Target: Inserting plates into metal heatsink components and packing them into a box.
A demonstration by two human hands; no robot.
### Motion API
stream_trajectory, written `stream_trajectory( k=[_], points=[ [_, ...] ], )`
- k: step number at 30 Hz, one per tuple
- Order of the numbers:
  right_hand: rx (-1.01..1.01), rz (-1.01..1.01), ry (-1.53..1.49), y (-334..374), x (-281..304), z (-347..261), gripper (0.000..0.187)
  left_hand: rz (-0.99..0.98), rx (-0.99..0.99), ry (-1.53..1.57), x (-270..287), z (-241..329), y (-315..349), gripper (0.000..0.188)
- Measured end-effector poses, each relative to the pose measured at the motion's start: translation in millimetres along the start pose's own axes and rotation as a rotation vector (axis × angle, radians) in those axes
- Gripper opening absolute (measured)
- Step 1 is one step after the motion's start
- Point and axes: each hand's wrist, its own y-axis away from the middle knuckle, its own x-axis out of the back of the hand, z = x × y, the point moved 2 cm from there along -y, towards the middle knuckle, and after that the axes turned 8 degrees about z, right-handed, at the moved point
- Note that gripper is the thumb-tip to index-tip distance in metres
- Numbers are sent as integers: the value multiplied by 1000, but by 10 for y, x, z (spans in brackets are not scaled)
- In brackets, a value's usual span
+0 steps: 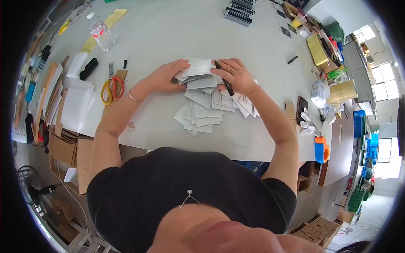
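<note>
A thick, uneven stack of small white cards (197, 67) lies near the middle of the table, between my two hands. My left hand (171, 74) grips the stack's left side, its fingers at the upper edge. From the right, my right hand (237, 76) presses its fingertips to the stack while holding a black marker pen (226, 84), which slants down across the fingers. More white cards (202, 116) are spread in overlapping heaps nearer my body, some under my right wrist. What is printed on the cards is too small to make out.
To the left are orange-and-yellow-handled scissors (112, 86), a black box cutter (89, 68), white envelopes (76, 101) and a water bottle (101, 33). On the right lie a phone (301, 110), another black pen (292, 60) and an orange-and-blue tape dispenser (321, 149). Black-and-grey blocks (239, 12) stand at the far edge.
</note>
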Motion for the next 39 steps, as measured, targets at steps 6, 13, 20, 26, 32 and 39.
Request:
stream_trajectory(
  k=[6, 13, 20, 26, 32, 39],
  points=[
    [-62, 79, -23, -280, -216, 43, 61, 193, -152, -44, -64, 42, 56, 83],
    [-221, 241, -49, -824, -526, 28, 70, 561, 228, 236, -86, -39, -14, 64],
    [-576, 458, -420, -729, -814, 251, 62, 696, 369, 292, -114, -159, -14, 50],
    [-892, 677, -907, -743, -1049, 341, 44, 638, 461, 352, -136, -281, 9, 51],
    [-930, 642, -922, -816, -1193, 462, 39, 686, 463, 310, -92, -176, -43, 74],
    [-731, 442, -440, -990, -1021, 165, 41, 713, 490, 305, -135, -177, -26, 83]
  ],
)
